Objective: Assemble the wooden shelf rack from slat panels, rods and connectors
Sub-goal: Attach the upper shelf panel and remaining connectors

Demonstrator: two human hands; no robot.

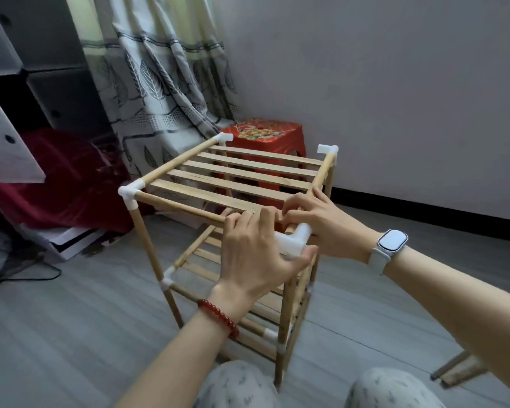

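I'm looking down at the wooden shelf rack (230, 219) standing upright on the grey floor (71, 334), right under both of my hands and just ahead of my knees. Its top slat panel (236, 178) stretches away from my fingers, five pale slats running across between the side rods, and a lower slat panel (206, 260) shows beneath my left wrist. Beyond the rack, past my fingertips, a red plastic stool (265, 136) sits against the wall, with a leaf-print curtain (159, 83) hanging to the left of it. Far off to the left of my left hand there's a dark red cloth (65, 178) heaped low by the cabinet. Now the near corner: my left hand (253, 254) is wrapped around the white corner connector (295, 240), thumb tucked under it, fingers curled over the front rod (183, 206) that runs leftward to the next white connector (128, 194). My right hand (318, 219) lies just beside the left one, touching it, fingers bent down and pinching at the rod end where it meets that corner piece; exactly what the fingertips clamp I can't make out. The near upright rod (286, 319) drops straight down below my left palm. A red bead bracelet (218, 318) circles my left wrist, a white smartwatch (392, 241) my right.
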